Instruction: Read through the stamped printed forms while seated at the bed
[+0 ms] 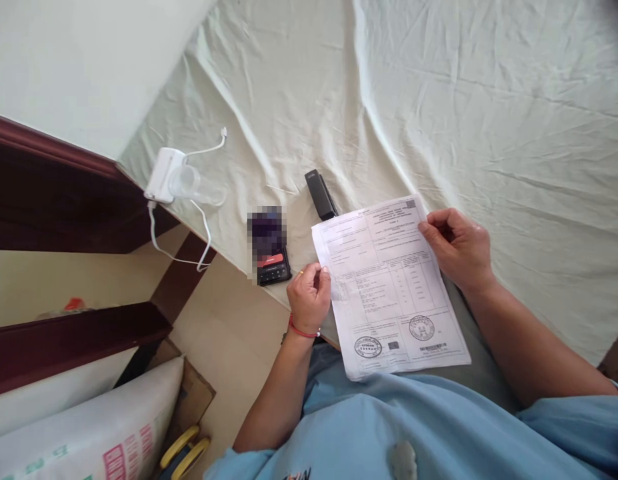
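A printed paper document (389,293) with a table of text, two round ink stamps and a barcode is held up in front of my light blue shirt. My left hand (310,297), with a ring and a red wrist cord, is closed on its left edge. At the upper right edge, my right hand (459,247) pinches the paper between thumb and curled fingers. Just beyond the top edge lies a black stapler (319,193), its near end close to or under the sheet. Left of it rests a phone (273,267), its upper part blurred out.
A pale green cloth (299,87) covers the wide surface. Near its left edge lie a white charger (166,175) with a cable and a clear plastic cup (199,185). Dark red wooden framing (49,193) and a printed white sack (109,427) are at lower left.
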Tool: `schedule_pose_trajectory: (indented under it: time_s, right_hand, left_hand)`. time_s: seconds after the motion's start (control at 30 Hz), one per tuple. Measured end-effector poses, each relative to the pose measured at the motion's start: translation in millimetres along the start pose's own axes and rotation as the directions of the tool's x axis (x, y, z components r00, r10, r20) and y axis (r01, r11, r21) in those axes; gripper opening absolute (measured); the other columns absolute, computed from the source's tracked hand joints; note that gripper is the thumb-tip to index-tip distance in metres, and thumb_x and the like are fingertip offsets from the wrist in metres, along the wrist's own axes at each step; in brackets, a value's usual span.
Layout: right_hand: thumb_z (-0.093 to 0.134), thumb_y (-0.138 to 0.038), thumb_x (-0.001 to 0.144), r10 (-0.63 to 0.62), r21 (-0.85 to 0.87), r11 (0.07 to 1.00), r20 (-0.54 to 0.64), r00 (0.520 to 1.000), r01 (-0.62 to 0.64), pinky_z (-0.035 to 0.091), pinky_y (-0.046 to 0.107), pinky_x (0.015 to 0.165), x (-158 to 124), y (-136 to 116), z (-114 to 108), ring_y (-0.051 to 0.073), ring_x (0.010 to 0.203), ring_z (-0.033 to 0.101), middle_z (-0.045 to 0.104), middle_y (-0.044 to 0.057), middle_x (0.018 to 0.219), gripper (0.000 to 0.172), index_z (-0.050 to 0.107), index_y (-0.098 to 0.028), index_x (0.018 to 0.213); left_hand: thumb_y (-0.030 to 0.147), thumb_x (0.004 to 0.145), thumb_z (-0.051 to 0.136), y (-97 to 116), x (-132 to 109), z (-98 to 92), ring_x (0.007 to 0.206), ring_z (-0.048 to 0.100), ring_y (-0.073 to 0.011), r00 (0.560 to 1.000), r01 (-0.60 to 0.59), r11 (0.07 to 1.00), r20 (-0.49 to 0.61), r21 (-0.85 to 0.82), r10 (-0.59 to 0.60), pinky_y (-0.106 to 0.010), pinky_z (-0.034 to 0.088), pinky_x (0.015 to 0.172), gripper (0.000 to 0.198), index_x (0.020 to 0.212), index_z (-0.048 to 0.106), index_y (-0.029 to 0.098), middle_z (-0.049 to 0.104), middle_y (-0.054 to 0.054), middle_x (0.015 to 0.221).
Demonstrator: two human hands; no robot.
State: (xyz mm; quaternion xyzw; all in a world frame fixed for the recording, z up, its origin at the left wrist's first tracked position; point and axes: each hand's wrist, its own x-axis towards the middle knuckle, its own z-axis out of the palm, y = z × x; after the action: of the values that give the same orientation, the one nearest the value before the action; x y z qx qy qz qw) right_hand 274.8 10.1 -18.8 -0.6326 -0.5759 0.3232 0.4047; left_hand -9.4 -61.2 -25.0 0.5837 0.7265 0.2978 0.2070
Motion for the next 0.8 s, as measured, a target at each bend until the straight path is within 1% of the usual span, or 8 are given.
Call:
schedule_pose_trajectory:
  time_s: [0.23,0.4,0.57,0.8]
  right_hand:
    - [0.071,-0.037,0.093,-0.009,0.016,1.000,0.003,1.000,0.009,0.053,0.035,0.062,-0.6,0.3,-0.8,0.018,0.065,0.063,0.070,0.001,0.075,0.012,0.068,-0.027,0.088]
    - [0.072,-0.039,0.093,0.002,0.018,1.000,0.002,1.000,-0.002,0.052,0.035,0.062,-0.2,1.4,-1.0,0.018,0.065,0.063,0.070,0.001,0.076,0.013,0.069,-0.027,0.089]
    - [0.073,-0.037,0.092,-0.022,-0.004,1.000,-0.023,0.999,0.022,0.053,0.035,0.063,0.7,3.9,-0.5,0.019,0.066,0.064,0.070,0.001,0.075,0.011,0.070,-0.027,0.088]
    - [0.073,-0.036,0.091,-0.036,-0.034,0.999,-0.026,0.999,0.035,0.052,0.032,0.062,0.7,5.6,-0.8,0.017,0.064,0.064,0.070,0.000,0.074,0.011,0.071,-0.026,0.088]
  left_hand:
    - [0.037,0.096,0.058,0.2,0.3,0.4,0.064,0.052,-0.0167,1.000,-0.004,1.000,0.002,0.005,0.004,-0.030,0.038,0.070,0.023,0.082,0.068,0.022,0.061,-0.001,0.067]
    - [0.038,0.097,0.056,1.2,1.2,1.9,0.065,0.052,-0.0168,1.000,-0.010,0.999,0.012,0.033,0.010,-0.029,0.039,0.071,0.025,0.082,0.067,0.022,0.063,-0.002,0.068]
    - [0.037,0.098,0.055,1.6,1.2,2.7,0.065,0.053,-0.0165,1.000,-0.020,0.999,0.013,0.033,0.020,-0.030,0.038,0.070,0.026,0.079,0.064,0.022,0.063,-0.002,0.068]
    - [0.037,0.098,0.054,-2.9,1.7,4.4,0.059,0.051,-0.0144,0.994,-0.105,0.994,-0.034,0.026,0.106,-0.029,0.037,0.064,0.027,0.076,0.060,0.022,0.060,0.000,0.064]
